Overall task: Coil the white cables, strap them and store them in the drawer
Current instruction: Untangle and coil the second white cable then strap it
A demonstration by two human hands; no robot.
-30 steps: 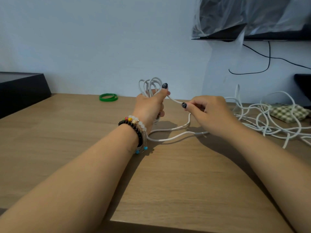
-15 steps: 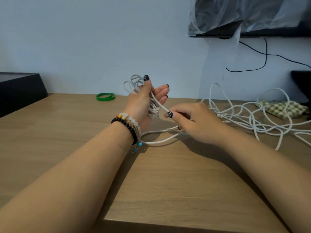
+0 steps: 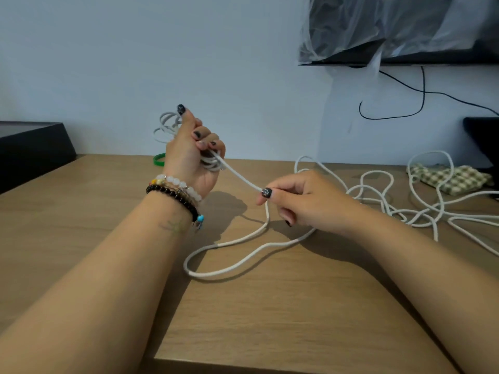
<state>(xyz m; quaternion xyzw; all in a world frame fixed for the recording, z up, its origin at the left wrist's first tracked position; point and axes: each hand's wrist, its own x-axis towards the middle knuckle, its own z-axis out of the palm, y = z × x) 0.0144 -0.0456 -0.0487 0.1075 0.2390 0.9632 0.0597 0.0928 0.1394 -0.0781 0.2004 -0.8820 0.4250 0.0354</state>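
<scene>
Cable (image 3: 237,172) | coil clenched in left hand (image 3: 189,155), strand pinched by right hand (image 3: 302,201); slack piled on worktop (image 3: 270,319) at 3 o'clock | step: coiling | next: lay another loop.

Soft, even, cool daylight; faint shadows fall toward 6 o'clock on the table (image 3: 270,314). Wide-angle bending at the edges; slightly soft throughout.

Pale blue wall (image 3: 135,63) behind wooden desk (image 3: 270,319) | plastic-wrapped dark screen (image 3: 405,31) mounted upper right, black wire (image 3: 421,98) dangling | black box (image 3: 29,147) at left | soft, even light
</scene>
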